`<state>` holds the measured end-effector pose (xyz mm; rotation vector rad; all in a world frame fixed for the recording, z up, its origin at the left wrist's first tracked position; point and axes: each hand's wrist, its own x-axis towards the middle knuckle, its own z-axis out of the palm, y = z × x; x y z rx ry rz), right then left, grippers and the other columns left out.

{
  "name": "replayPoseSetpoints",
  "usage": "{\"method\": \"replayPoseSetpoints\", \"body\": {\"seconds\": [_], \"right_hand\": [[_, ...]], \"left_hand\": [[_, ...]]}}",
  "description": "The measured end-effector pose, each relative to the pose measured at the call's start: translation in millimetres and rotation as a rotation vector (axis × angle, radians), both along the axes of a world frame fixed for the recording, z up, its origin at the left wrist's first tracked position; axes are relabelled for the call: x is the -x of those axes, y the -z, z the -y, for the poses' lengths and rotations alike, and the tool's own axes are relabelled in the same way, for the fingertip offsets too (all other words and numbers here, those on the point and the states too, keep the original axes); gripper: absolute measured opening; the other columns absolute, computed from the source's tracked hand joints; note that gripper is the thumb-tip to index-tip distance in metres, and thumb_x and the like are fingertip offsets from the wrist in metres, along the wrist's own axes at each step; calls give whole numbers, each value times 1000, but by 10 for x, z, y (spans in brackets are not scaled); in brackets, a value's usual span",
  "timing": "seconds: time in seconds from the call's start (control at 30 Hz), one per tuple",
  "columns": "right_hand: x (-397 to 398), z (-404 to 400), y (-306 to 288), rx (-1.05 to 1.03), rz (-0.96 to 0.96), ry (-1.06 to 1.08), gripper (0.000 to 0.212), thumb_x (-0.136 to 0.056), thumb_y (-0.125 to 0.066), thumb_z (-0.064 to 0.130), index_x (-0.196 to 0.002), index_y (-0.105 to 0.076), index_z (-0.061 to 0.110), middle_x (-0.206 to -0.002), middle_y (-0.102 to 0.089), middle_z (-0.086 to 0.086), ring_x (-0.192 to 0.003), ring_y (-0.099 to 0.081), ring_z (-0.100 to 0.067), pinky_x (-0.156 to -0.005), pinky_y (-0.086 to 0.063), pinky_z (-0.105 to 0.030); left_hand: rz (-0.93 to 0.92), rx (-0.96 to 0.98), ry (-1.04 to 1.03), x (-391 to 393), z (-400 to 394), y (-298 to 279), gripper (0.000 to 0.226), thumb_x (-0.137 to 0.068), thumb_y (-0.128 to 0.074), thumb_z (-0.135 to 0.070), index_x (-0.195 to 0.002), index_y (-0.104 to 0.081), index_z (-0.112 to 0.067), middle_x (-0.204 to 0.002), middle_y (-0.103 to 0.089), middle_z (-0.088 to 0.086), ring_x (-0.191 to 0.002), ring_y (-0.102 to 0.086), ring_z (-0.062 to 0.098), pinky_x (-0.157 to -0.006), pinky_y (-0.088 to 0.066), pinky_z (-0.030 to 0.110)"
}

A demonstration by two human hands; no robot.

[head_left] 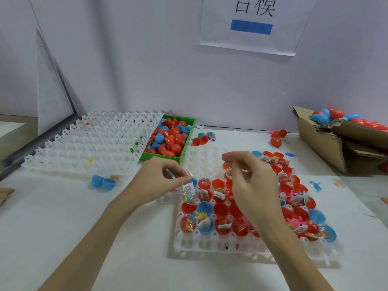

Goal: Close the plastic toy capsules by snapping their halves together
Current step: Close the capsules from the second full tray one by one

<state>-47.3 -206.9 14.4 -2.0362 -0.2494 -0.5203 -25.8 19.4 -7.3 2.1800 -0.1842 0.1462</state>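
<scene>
A white grid tray [220, 247] in front of me holds several open red and blue capsule halves [221, 210], many with small toys and paper packets inside. My left hand [161, 179] hovers over the tray's left edge and pinches a small clear packet [189, 189] that hangs from its fingertips; something blue shows under its fingers. My right hand [249, 181] is above the tray's middle with curled fingers, pinching a small toy bit [230, 169] over a red half. What else it holds is hidden.
A second white grid tray [94, 141] lies at the back left. A green bin [182, 153] of red and blue halves stands behind it. An open blue capsule [102, 181] lies on the table. A cardboard box [327, 141] of capsules sits at the right. Loose capsules [277, 137] lie near the wall.
</scene>
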Motion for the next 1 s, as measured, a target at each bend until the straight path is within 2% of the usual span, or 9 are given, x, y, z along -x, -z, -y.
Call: {"method": "replayPoseSetpoints", "body": {"seconds": [0.13,0.2,0.33,0.5,0.63,0.73,0.87,0.93,1.0], "right_hand": [[30,-36,14,13,-4,-23,33,-100,-55,2,-103,-72,30,-101,-69,25,-99,-65,8,-84,-54,-12],[54,-51,5,44,6,-59,34,-99,-56,1,-100,-73,30,-105,-70,21,-101,-64,6,-86,-53,-11],[115,-130,3,372,-2,-251,43,-94,-58,-5,-94,-76,34,-127,-59,19,-119,-51,0,-95,-47,-18],[156,-235,63,636,-30,-318,46,-91,-61,-4,-107,-78,36,-153,-42,14,-140,-22,-10,-113,-34,-30],[154,-227,81,648,-67,-285,45,-94,-61,0,-113,-75,37,-157,-39,11,-146,-18,-15,-119,-32,-39],[162,-241,79,670,-74,-283,44,-95,-59,2,-115,-73,39,-160,-36,10,-147,-16,-16,-120,-29,-40],[169,-246,66,719,-89,-279,46,-95,-59,4,-122,-69,40,-163,-32,9,-150,-13,-18,-123,-24,-40],[172,-259,52,761,-100,-270,49,-94,-59,6,-127,-66,40,-165,-28,9,-152,-11,-21,-124,-21,-41],[172,-287,41,811,-124,-268,51,-93,-61,8,-133,-61,40,-168,-23,7,-155,-8,-23,-126,-16,-44]], "left_hand": [[-11,7,-11,-16,13,13,9,-83,-85,-36,-88,-82,-29,-79,-76,-10,-66,-72,11,-56,-52,15],[-12,8,-12,-18,12,22,9,-84,-85,-37,-90,-82,-30,-79,-76,-11,-66,-72,10,-55,-52,15],[2,-38,1,-24,16,52,11,-86,-82,-40,-95,-81,-33,-79,-75,-12,-68,-72,10,-63,-59,23],[21,-68,5,-53,15,78,7,-91,-77,-41,-95,-81,-36,-79,-75,-10,-69,-69,10,-70,-61,31],[31,-101,16,-54,29,104,8,-93,-74,-43,-90,-78,-37,-74,-70,-12,-63,-58,3,-60,-47,18],[31,-63,24,-48,60,100,5,-92,-77,-34,-88,-77,-32,-64,-56,-10,-55,-48,3,-57,-38,15],[53,10,8,-34,78,51,3,-89,-81,-28,-90,-79,-27,-85,-66,4,-61,-52,9,-62,-49,25],[67,73,-2,-21,73,29,5,-87,-83,-25,-90,-79,-24,-91,-69,1,-68,-60,16,-67,-56,28],[88,77,5,-11,74,24,6,-87,-83,-23,-90,-79,-24,-88,-71,-9,-74,-65,13,-69,-57,25]]}}
